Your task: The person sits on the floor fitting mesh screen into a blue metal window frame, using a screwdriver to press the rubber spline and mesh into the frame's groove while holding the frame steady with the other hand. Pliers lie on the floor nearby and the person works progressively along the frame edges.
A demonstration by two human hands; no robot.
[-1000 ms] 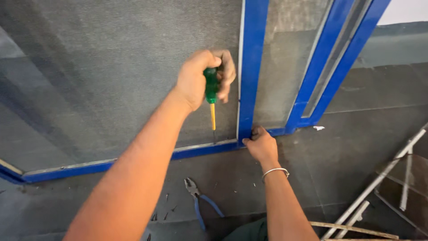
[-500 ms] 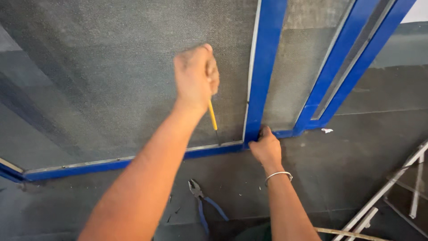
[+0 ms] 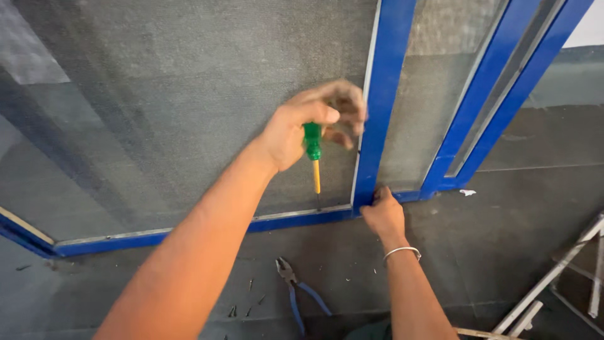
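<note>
My left hand is closed around the green handle of a screwdriver, whose yellow shaft points down at the bottom rail of a blue-framed mesh screen panel. The tip sits just above the rail, close to the corner with the upright blue frame bar. The fingers of this hand are blurred. My right hand, a metal bangle on its wrist, grips the foot of that upright bar where it meets the bottom rail.
Blue-handled pliers lie on the dark floor below the panel, with several small screws beside them. More blue frames lean at the right. Light metal strips lie at the lower right.
My left hand has turned on the screwdriver, so the green handle shows again, and it sits lower and nearer the upright bar. My right hand keeps its grip on the frame corner.
</note>
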